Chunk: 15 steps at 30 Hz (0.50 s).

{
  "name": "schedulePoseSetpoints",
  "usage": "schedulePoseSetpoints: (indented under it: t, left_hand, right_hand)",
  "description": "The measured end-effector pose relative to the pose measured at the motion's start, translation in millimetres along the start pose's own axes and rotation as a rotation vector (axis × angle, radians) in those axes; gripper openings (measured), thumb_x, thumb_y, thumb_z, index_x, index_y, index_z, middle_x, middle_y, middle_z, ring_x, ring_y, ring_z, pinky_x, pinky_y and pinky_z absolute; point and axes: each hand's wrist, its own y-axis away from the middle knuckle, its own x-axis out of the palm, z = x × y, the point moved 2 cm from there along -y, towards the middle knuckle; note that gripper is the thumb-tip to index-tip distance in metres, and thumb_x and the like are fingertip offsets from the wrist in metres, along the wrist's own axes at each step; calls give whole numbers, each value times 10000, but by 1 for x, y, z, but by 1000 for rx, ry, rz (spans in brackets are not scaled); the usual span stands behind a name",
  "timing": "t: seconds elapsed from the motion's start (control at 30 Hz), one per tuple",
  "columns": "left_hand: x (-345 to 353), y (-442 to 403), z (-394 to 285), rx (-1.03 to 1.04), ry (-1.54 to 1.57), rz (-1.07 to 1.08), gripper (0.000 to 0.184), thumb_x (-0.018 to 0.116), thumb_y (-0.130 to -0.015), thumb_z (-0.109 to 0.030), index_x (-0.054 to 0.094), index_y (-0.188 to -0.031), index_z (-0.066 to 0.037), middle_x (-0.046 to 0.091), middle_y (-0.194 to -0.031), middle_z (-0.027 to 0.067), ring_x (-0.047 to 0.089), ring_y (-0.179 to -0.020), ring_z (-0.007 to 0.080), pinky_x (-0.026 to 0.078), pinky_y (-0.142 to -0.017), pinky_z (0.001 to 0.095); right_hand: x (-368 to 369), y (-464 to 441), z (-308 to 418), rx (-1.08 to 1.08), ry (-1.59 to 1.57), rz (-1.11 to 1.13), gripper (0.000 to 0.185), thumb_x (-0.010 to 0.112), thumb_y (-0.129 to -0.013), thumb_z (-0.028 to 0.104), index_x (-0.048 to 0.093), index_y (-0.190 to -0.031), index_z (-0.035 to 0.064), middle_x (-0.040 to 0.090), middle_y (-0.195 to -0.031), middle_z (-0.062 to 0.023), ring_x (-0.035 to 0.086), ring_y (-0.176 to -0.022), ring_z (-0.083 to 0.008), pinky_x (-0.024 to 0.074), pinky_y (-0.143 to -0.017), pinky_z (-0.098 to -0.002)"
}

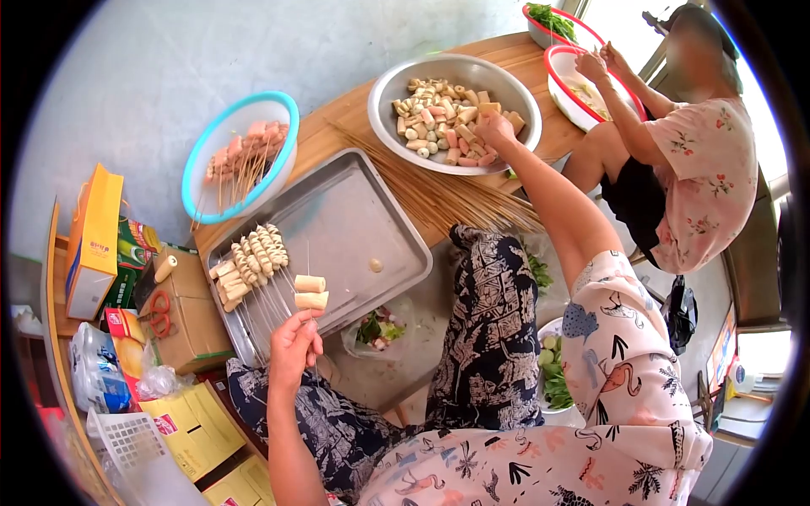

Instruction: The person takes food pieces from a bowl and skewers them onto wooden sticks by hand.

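Note:
My left hand (295,344) is closed in a pinch round a thin skewer (308,253), which carries two pale cylindrical food pieces (311,299) just above my fingers. Beyond it, a metal tray (354,211) holds several loaded skewers (256,257) at its left end. My right hand (495,129) reaches into a large metal bowl (384,78) of mixed food pieces, its fingers at a tan block (489,109) near the right side. Bare wooden skewers (439,198) lie spread between tray and bowl.
A blue-rimmed bowl (292,110) with pink skewers stands at the back left. Boxes (190,308) and red-handled scissors (159,314) are at the left. A person (704,169) sits at the right by red-rimmed bowls (553,72). Bagged greens (380,329) lie below the tray.

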Motion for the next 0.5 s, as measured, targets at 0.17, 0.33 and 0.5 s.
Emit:
schedulePoseSetpoints:
  t: [0.17,0.33,0.5]
  left_hand:
    - [1,-1,0,-22,19,-5,240,499,-948,-178,602,-1114,-40,534,-606,-14,402,-453,18,312,-420,156]
    - [3,-2,-1,-27,-1,-18,235,489,-951,-160,599,-1117,-35,534,-606,-11,403,-455,18,315,-422,155]
    - [2,-3,0,-19,22,-11,237,483,-952,-150,593,-1121,-26,542,-615,-6,406,-450,20,314,-424,155]
  right_hand:
    - [6,17,33,-15,137,64,518,690,-727,240,531,-1205,125,471,-1252,-162,468,-1194,-324,413,-967,-401]
    - [30,11,24,22,245,-35,400,717,-682,294,571,-1015,127,502,-1135,-146,492,-1131,-331,416,-918,-412]
    - [11,16,35,0,59,65,383,721,-644,247,568,-938,55,613,-891,-117,619,-861,-299,489,-763,-342]
